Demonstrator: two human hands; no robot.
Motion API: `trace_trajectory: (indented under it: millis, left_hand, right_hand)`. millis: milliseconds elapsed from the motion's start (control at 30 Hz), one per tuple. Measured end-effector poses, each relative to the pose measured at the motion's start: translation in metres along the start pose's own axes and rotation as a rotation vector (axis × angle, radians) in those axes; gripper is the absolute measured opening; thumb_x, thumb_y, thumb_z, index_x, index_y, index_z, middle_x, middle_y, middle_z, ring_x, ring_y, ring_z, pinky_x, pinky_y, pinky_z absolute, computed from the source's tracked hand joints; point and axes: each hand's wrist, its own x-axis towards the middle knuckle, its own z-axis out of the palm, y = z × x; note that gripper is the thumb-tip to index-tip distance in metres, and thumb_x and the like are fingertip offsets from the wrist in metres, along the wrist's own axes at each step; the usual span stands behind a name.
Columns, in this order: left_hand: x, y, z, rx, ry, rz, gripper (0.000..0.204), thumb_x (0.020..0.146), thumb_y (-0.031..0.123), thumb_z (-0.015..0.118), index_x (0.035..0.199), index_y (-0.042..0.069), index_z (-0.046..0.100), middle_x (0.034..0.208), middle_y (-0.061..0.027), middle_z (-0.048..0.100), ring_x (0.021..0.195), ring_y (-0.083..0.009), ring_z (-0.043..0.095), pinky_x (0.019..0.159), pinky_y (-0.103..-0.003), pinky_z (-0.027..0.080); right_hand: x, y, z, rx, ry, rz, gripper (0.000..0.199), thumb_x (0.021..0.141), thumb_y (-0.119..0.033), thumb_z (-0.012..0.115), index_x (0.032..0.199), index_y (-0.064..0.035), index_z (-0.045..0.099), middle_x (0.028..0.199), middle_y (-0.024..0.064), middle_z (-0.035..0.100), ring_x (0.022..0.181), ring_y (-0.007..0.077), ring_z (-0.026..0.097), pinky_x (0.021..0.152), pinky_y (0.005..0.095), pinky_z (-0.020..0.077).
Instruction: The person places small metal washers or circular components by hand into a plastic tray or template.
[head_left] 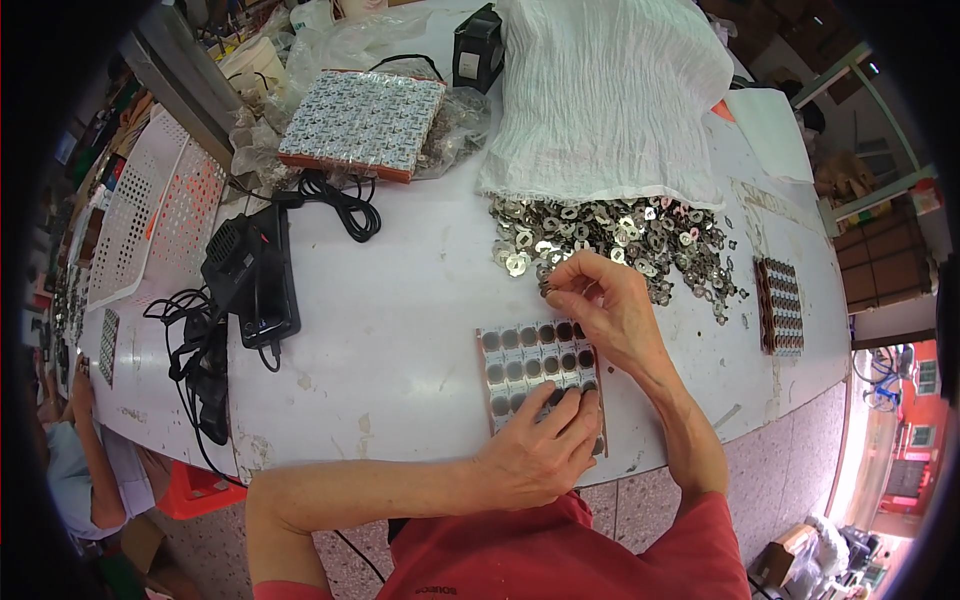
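My right hand (pixel 605 305) pinches thin metal pieces (pixel 546 286) between thumb and fingertips, at the near edge of a loose pile of flat silvery metal pieces (pixel 625 235). How many it holds is hard to make out. Below it lies a panel (pixel 520 368) with rows of dark round spots on a silvery face. My left hand (pixel 540 445) rests over the panel's near right part, its fingers spread and slightly bent on the surface. The palm hides that corner of the panel, and I see nothing held in this hand.
White cloth (pixel 610 100) covers the pile's far side. A stack of similar panels (pixel 780 305) stands at right. A plastic-wrapped stack (pixel 365 120), a black device (pixel 250 275) with cables, and a white perforated basket (pixel 160 215) are at left. Another person's arm (pixel 95 450) shows far left.
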Motion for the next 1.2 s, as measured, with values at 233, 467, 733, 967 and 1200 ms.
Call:
trace_trajectory:
  millis: [233, 467, 733, 967, 1200]
  left_hand:
    - [0.0, 0.001, 0.001, 0.015, -0.008, -0.004, 0.053, 0.074, 0.034, 0.073, 0.109, -0.005, 0.066, 0.12, -0.0205, 0.061, 0.111, -0.031, 0.057, 0.095, -0.047, 0.047]
    - [-0.001, 0.002, 0.002, 0.019, 0.0, -0.019, 0.053, 0.074, 0.034, 0.073, 0.108, -0.005, 0.067, 0.121, -0.0211, 0.061, 0.112, -0.0315, 0.057, 0.095, -0.048, 0.047]
    - [-0.002, 0.003, 0.003, 0.009, 0.01, -0.015, 0.051, 0.077, 0.033, 0.071, 0.11, -0.006, 0.067, 0.116, -0.0183, 0.062, 0.114, -0.0322, 0.057, 0.097, -0.05, 0.046]
    - [-0.003, 0.004, 0.006, -0.013, 0.031, -0.031, 0.05, 0.077, 0.033, 0.071, 0.109, -0.006, 0.067, 0.114, -0.0167, 0.062, 0.114, -0.0327, 0.057, 0.097, -0.05, 0.046]
    - [-0.004, 0.004, 0.007, -0.014, 0.03, -0.021, 0.05, 0.075, 0.032, 0.072, 0.106, -0.006, 0.068, 0.112, -0.0167, 0.062, 0.114, -0.0338, 0.056, 0.097, -0.051, 0.047]
  right_hand:
    - [-0.007, 0.004, 0.01, 0.494, -0.071, 0.136, 0.008, 0.084, -0.004, 0.072, 0.092, -0.001, 0.069, 0.08, -0.0011, 0.065, 0.068, 0.0048, 0.056, 0.062, 0.0228, 0.0474]
    - [-0.012, -0.002, 0.013, 0.364, -0.175, 0.118, 0.021, 0.087, 0.0, 0.07, 0.108, -0.0016, 0.07, 0.085, -0.0006, 0.066, 0.075, 0.0048, 0.059, 0.069, 0.0204, 0.0491]
    - [-0.016, -0.003, 0.023, 0.449, -0.196, 0.162, 0.019, 0.086, -0.002, 0.07, 0.105, 0.0022, 0.07, 0.081, 0.0038, 0.07, 0.073, 0.0066, 0.063, 0.066, 0.0218, 0.0505]
    - [-0.017, -0.005, 0.027, 0.473, -0.205, 0.216, 0.019, 0.086, -0.002, 0.068, 0.104, 0.0039, 0.069, 0.079, 0.0047, 0.069, 0.072, 0.008, 0.063, 0.066, 0.0233, 0.0516]
    - [-0.017, -0.007, 0.029, 0.437, -0.2, 0.236, 0.018, 0.085, -0.001, 0.068, 0.102, 0.004, 0.07, 0.078, 0.0042, 0.069, 0.068, 0.007, 0.06, 0.063, 0.0223, 0.0494]
